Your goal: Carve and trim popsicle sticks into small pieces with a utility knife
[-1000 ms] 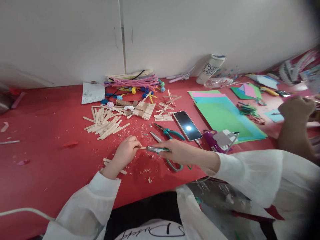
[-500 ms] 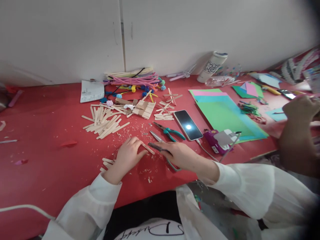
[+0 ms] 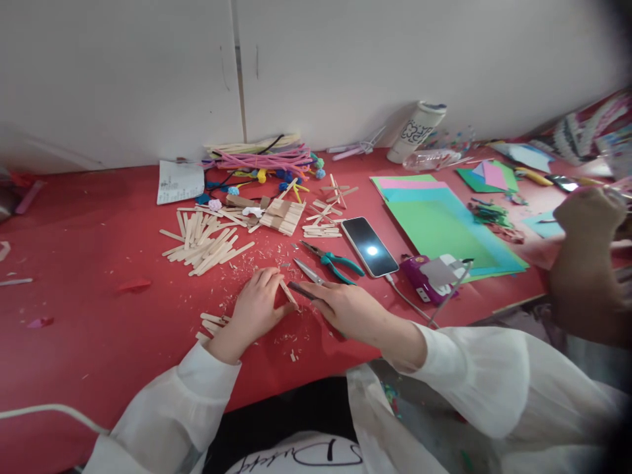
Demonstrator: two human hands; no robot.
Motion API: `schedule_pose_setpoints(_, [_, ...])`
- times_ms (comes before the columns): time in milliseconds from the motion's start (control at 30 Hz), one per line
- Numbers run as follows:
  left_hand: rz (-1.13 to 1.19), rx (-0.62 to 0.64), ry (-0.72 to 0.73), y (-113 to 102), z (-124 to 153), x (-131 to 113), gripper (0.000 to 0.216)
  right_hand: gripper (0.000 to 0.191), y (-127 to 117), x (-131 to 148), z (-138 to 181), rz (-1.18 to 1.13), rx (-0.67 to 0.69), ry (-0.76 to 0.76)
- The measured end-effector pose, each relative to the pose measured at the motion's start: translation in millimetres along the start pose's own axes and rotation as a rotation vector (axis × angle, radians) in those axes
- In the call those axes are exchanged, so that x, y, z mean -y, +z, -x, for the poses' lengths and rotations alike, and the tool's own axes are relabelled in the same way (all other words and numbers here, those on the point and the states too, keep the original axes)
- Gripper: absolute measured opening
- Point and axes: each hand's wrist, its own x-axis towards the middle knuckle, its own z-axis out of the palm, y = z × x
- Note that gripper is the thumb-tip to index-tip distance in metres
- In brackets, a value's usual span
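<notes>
My left hand [image 3: 257, 301] is closed on a wooden craft stick [image 3: 288, 293], pressing it near the red tabletop. My right hand [image 3: 348, 308] grips a slim grey utility knife [image 3: 300, 290], mostly hidden by the fingers, with its front end close beside the stick. Wood shavings [image 3: 291, 340] lie scattered around both hands. Just beyond the right hand are scissors [image 3: 308, 270], partly covered by it, and teal-handled pliers [image 3: 336, 261]. A few short sticks [image 3: 213, 322] lie by my left wrist.
A loose pile of craft sticks [image 3: 207, 243] and a bundled stick panel [image 3: 284, 216] lie farther back. A phone [image 3: 370, 247] is cabled near a purple charger block [image 3: 423, 278]. Coloured paper [image 3: 429, 217] and a tumbler [image 3: 417, 131] stand rightward. Another person's arm [image 3: 585, 263] is at far right.
The craft stick has turned slightly steeper, and my left thumb has shifted toward its near end. My right hand with the utility knife has moved slightly left and nearer me.
</notes>
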Motion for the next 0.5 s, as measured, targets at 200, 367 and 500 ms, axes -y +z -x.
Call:
schedule_pose_setpoints(200, [0.005, -0.005, -0.015, 3, 1, -3, 0.039, 0.045, 2, 2, -4, 0.094, 0.023, -0.061])
schedule_pose_setpoints(367, [0.013, -0.007, -0.029, 2, 1, -4, 0.035, 0.047, -3, 6, -5, 0.215, 0.061, -0.076])
schedule_pose_setpoints(500, [0.017, -0.013, -0.032, 1, 0, -6, 0.033, 0.048, -8, 8, -5, 0.24, 0.073, -0.081])
